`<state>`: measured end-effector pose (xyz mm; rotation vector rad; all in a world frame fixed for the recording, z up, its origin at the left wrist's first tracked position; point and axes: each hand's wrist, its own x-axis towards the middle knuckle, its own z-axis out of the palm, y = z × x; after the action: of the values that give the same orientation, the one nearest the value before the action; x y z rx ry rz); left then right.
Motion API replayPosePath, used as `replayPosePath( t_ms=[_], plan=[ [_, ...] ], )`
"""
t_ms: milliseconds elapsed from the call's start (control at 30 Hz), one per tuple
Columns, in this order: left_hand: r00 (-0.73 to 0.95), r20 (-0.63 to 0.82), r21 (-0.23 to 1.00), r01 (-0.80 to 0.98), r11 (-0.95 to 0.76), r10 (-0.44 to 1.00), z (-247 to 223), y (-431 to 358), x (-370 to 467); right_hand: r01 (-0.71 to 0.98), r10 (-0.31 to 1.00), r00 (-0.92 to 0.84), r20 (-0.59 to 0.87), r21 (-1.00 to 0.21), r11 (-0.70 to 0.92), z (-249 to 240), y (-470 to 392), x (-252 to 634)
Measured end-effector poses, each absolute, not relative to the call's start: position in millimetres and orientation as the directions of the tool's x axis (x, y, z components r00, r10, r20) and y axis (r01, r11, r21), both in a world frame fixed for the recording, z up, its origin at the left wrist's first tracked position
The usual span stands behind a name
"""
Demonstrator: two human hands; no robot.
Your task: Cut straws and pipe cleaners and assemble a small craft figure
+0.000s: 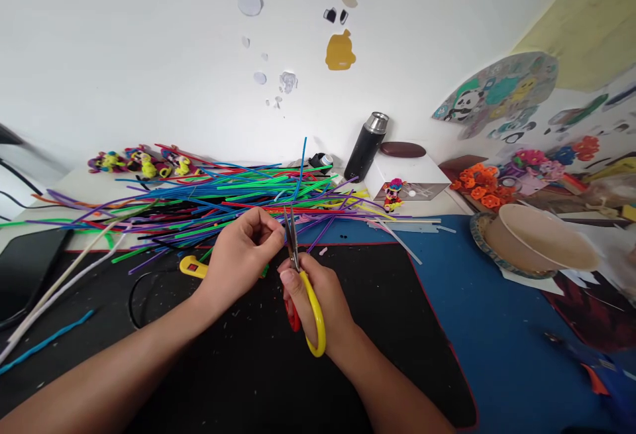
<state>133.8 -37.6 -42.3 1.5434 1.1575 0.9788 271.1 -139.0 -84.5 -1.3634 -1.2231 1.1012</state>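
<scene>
My right hand holds a pair of scissors with yellow and red handles, its blades pointing up and slightly parted. Close to the left of the blades, my left hand is closed in a pinch, thumb against fingertips. Whatever sits in that pinch is too small or too hidden to make out. Both hands are above a black mat. Behind them lies a large pile of coloured pipe cleaners. Partly behind my left hand is a yellow tool with a red switch.
A black thermos and a white box stand by the wall, a small pipe-cleaner figure before the box. More figures sit at the back left. To the right are a bowl and orange flowers. A twisted blue strand lies left.
</scene>
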Motion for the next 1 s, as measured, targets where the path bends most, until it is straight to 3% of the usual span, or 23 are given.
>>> replayPosePath(
  t_ms=[1000],
  plan=[
    [0.248, 0.012, 0.983, 0.174, -0.057, 0.969, -40.6, -37.8, 134.9, 0.237, 0.996, 0.081, -0.025, -0.971, -0.044, -75.9, -138.3, 271.3]
  ],
)
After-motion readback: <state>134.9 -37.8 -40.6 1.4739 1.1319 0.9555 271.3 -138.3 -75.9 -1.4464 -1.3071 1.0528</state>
